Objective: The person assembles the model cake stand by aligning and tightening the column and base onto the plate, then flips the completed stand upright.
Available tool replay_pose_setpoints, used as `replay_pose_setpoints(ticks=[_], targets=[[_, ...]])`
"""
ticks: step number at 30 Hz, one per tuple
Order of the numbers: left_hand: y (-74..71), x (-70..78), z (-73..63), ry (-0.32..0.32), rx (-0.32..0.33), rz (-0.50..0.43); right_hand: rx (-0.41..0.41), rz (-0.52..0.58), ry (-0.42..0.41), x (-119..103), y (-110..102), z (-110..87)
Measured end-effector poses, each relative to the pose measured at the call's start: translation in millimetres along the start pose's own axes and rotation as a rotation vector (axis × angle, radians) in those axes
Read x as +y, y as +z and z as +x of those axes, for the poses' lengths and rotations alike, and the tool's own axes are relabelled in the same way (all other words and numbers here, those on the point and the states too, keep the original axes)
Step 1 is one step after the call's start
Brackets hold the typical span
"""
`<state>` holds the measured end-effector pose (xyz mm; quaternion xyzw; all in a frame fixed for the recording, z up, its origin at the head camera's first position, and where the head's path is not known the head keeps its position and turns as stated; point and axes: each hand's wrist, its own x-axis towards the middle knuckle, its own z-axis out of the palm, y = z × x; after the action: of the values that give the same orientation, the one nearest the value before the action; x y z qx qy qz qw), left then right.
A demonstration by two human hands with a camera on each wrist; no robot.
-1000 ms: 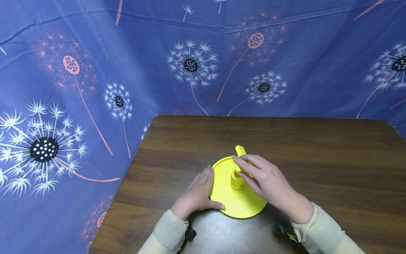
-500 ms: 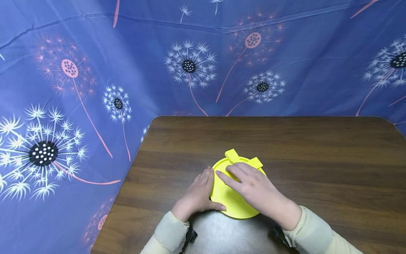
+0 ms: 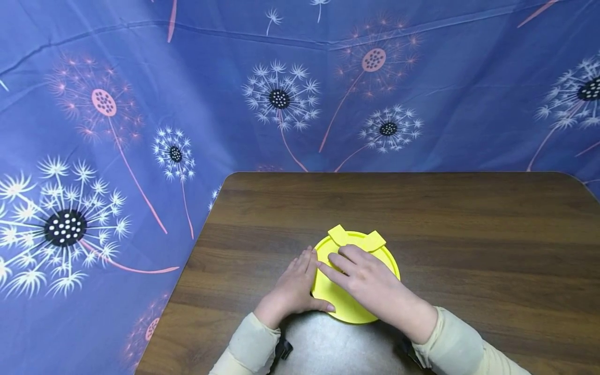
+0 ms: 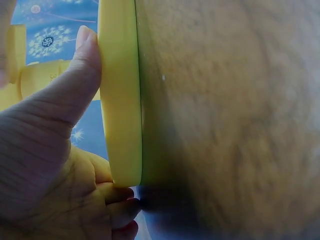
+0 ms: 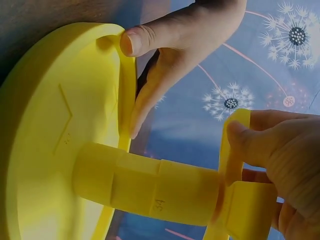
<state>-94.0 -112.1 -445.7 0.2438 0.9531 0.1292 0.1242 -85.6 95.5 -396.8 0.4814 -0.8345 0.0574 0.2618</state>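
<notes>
One yellow base (image 3: pixel 349 311): round, rimmed, flat on the table near the person, between both hands.
Post marked 34 (image 5: pixel 145 185): upright at the middle of the base.
Top piece (image 3: pixel 375 241): yellow, at the post's upper end, two ends jutting past the fingers; whether it is fully seated is hidden.
Right hand (image 3: pixel 367 278): pinches the top piece between thumb and fingers, with no visible gap on the held part.
Left hand (image 3: pixel 292 284): spread, thumb on the rim, straight fingers along the outer side; it braces rather than wraps.
Joint risk: a sideways twist could tilt the top piece or work the post loose, since the pinch is high, far above the base.
Base risk: turning force could spin or slide it, as only one side is braced.
Table (image 3: pixel 478 234): dark brown wood grain, probably smooth enough to let plastic skate; a pale sheen (image 3: pixel 347 351) shows along the near part.
Cloth (image 3: pixel 211 78): blue, creased, printed with white and pink dandelions, hanging behind and left of the table.
</notes>
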Motion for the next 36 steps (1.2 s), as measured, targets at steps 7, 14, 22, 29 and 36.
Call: replay_pose_setpoints(ticks=[7, 14, 22, 29, 36], targets=[[0.6, 0.3, -0.6, -0.019, -0.016, -0.003, 0.076, 0.097, 0.029, 5, -3, -3.7], [0.8, -1.6, 0.0, -0.019, -0.015, -0.021, 0.267, 0.215, 0.16, 23, -5, -11.4], [2.2, -2.0, 1.2, -0.017, -0.01, -0.027, 0.184, 0.476, 0.643, 46, -3, -39.0], [2.1, -2.3, 0.9, -0.025, -0.02, -0.031, 0.052, 0.704, 0.768, 55, -2, -57.0], [-1.8, -1.3, -0.5, -0.024, -0.022, -0.063, 0.023, 0.797, 0.772, 53, -9, -64.9]])
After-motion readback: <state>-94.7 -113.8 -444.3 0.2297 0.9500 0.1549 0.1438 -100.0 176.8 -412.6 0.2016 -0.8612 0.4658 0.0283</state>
